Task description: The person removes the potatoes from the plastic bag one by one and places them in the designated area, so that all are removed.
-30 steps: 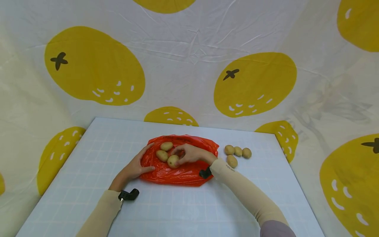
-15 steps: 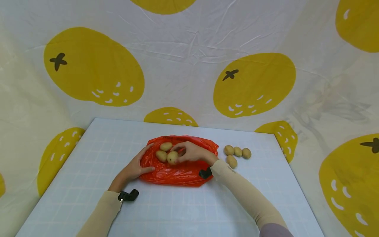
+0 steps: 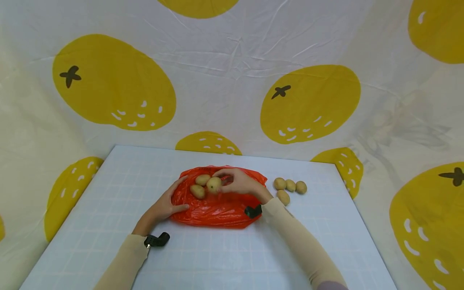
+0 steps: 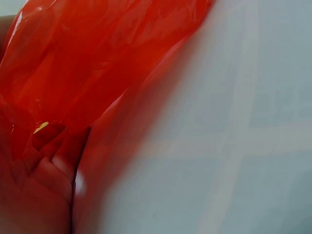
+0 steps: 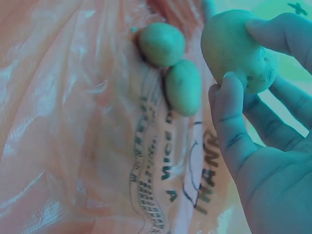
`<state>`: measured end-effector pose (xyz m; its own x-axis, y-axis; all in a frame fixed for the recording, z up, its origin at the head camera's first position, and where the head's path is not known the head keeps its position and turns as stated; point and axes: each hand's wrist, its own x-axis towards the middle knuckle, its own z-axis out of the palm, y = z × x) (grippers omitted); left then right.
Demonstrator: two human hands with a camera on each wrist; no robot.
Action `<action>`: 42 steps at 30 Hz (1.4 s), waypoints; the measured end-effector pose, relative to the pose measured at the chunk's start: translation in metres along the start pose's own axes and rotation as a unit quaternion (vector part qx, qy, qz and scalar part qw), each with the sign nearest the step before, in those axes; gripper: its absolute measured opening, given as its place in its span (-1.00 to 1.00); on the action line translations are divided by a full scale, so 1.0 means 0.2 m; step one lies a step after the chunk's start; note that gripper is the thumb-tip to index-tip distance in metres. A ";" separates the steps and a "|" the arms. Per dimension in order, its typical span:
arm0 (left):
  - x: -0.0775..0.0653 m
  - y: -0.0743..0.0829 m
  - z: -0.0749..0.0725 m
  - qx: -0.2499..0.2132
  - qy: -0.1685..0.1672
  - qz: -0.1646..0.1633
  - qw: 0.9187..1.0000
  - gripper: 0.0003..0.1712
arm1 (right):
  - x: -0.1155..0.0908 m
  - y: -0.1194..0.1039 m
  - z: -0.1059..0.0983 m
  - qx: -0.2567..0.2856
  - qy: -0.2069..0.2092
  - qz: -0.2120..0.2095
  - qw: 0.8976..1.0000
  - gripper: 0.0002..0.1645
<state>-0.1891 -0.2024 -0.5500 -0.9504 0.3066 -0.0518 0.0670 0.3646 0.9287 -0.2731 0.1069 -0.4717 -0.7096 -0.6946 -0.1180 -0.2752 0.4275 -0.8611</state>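
Observation:
A red plastic bag [image 3: 217, 215] lies flat on the table. My right hand [image 3: 239, 182] pinches a potato [image 5: 236, 51] between thumb and fingers, close over the bag. Two more potatoes rest on the bag, a rear one [image 3: 202, 180] and a nearer one [image 3: 197, 191]; both also appear in the right wrist view. My left hand [image 3: 163, 206] spans the left end of the bag, thumb and fingers spread. Red plastic covers part of its palm [image 4: 36, 200] in the left wrist view, hiding most of the fingers.
Several potatoes [image 3: 283, 197] sit grouped on the table to the right of the bag, near my right forearm. A pale checked cloth [image 3: 203, 257] covers the table. Behind it hangs a white sheet [image 3: 217, 80] printed with large yellow fruit.
My right hand has raised the potato from the bag and moved it back and slightly right, away from the other two. My left hand has stayed in place.

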 end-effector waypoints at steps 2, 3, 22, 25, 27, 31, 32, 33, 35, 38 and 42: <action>0.00 0.00 0.00 0.000 0.000 -0.001 1.000 0.14 | -0.01 -0.01 0.00 0.012 0.007 0.000 1.000 -0.49; 0.00 0.00 0.00 -0.001 0.000 -0.002 1.000 0.14 | -0.02 -0.01 0.00 0.018 0.012 -0.003 1.000 -0.48; -0.01 -0.01 -0.01 0.004 0.002 0.014 1.000 0.12 | -0.26 -0.06 -0.03 0.091 0.136 -0.035 0.986 -0.43; -0.01 -0.01 -0.01 0.005 0.001 0.012 1.000 0.12 | -0.29 -0.03 -0.03 0.101 0.155 -0.036 0.982 -0.44; -0.01 -0.01 -0.01 0.004 0.002 0.010 1.000 0.12 | -0.31 -0.02 -0.03 0.105 0.163 -0.037 0.980 -0.43; -0.01 -0.01 -0.01 -0.002 0.003 0.004 1.000 0.13 | -0.34 -0.02 -0.03 0.112 0.170 -0.033 0.979 -0.41; 0.00 -0.01 -0.01 -0.003 0.002 0.003 1.000 0.13 | -0.35 -0.02 -0.03 0.114 0.171 -0.033 0.978 -0.41; 0.00 -0.01 -0.01 -0.003 0.002 0.003 1.000 0.13 | -0.36 -0.02 -0.03 0.116 0.173 -0.032 0.978 -0.40; 0.00 -0.01 -0.01 -0.005 0.001 0.002 1.000 0.13 | -0.37 -0.02 -0.03 0.121 0.178 -0.034 0.976 -0.40; 0.00 -0.01 -0.01 -0.004 0.001 0.004 1.000 0.13 | -0.40 -0.02 -0.03 0.132 0.190 -0.039 0.972 -0.40; 0.01 -0.01 0.00 -0.004 0.001 0.006 1.000 0.13 | -0.44 -0.02 -0.04 0.160 0.211 -0.048 0.963 -0.41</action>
<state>-0.1902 -0.2023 -0.5520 -0.9499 0.3098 -0.0403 0.0756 0.3533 0.9325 -0.2143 0.1709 -0.4536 -0.9096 -0.3969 0.1227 -0.1867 0.1269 -0.9742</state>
